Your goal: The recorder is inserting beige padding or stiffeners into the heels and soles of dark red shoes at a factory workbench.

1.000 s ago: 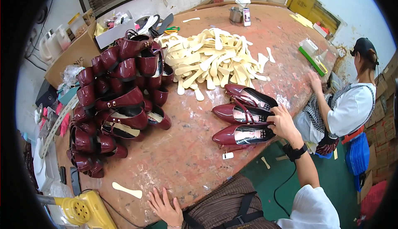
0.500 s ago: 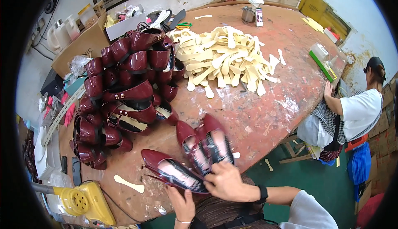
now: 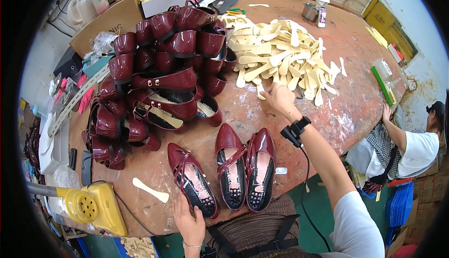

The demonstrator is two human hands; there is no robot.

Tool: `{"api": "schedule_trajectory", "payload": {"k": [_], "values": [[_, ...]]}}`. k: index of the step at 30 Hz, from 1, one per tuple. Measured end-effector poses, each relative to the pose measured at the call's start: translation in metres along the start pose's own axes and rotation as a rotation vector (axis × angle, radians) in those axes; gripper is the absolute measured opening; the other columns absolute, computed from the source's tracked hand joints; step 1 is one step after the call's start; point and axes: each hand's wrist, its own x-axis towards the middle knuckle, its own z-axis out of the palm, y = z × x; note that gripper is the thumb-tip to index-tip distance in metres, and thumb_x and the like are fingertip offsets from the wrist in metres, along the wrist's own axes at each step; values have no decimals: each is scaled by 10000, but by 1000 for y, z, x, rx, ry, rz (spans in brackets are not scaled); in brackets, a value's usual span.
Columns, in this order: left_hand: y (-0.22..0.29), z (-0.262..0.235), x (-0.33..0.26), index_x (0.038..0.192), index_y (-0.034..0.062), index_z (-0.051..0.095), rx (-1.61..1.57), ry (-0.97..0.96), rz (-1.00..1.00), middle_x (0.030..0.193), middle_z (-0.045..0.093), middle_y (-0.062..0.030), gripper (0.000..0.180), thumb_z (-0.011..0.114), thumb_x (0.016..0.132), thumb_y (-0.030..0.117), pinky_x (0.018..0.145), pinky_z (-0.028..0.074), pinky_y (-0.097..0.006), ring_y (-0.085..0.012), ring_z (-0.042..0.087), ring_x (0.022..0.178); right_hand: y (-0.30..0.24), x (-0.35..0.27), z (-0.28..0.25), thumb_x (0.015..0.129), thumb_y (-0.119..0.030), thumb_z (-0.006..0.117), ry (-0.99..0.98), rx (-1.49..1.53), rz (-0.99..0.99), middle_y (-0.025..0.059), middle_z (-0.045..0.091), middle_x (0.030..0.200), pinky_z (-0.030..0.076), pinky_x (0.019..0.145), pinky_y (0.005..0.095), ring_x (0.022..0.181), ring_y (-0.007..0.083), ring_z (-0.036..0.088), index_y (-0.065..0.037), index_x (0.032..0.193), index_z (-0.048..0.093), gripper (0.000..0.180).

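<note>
At 8 o'clock, near the table's lower left edge, a yellow handheld blower lies on its side, and just to its right a single cream insole rests flat on the worn reddish top. Above these, from 9 to 11 o'clock, a heap of glossy burgundy shoes is stacked against a cardboard box. Toward 6 o'clock, 3 burgundy strap shoes sit side by side with toes pointing away from the person: the left shoe is angled and a little apart, while the middle shoe and the right shoe touch along their sides. The left hand rests at the heel of the left shoe, fingers spread loosely and touching its back edge rather than clamping it. Near the center, at about 1 o'clock from those shoes, the right hand reaches to the near edge of a large pile of cream insoles; its fingers curl down among the nearest pieces, but I cannot tell whether they pinch one. A black wrist device with a cable sits on that arm. At 12 o'clock a small metal cup stands on the table. At 3 o'clock, beyond the table edge, another person in a white shirt leans an arm on the rim.
</note>
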Motion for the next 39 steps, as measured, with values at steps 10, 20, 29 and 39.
{"api": "schedule_trajectory", "payload": {"k": [10, 20, 29, 39], "values": [[12, -26, -2, 1315, -52, 585, -27, 84, 23, 1223, 620, -258, 427, 616, 934, 139, 997, 443, -450, -422, 583, 1127, 32, 1, 16, 792, -133, 809, -265, 545, 150, 103, 709, 731, 523, 476, 273, 561, 125, 662, 7, 807, 670, 198], [75, -27, 13, 1230, -3, 656, -29, 131, 322, 1362, 582, -176, 390, 687, 843, 44, 1066, 413, -438, -377, 549, 1237, -4, 6, 27, 783, -315, 812, 52, 67, 89, 97, 731, 765, 556, 722, 385, 693, 245, 713, -81, 963, 700, 315], [68, -10, 5, 1125, 0, 711, -131, 1, 364, 1253, 651, -162, 281, 710, 847, 44, 1006, 469, -410, -337, 608, 1157, 44, -37, -1, 805, -2, 738, -312, 902, 242, 83, 713, 755, 557, 495, 258, 605, 131, 680, 0, 862, 657, 100], [98, 5, 13, 1204, 16, 686, -509, -348, 246, 1146, 690, -150, 381, 774, 850, 127, 806, 542, -320, -250, 666, 977, 7, -215, -69, 894, -38, 719, -943, 1316, 114, 9, 709, 875, 533, 599, 210, 718, 62, 647, -42, 1075, 672, 187]]}}
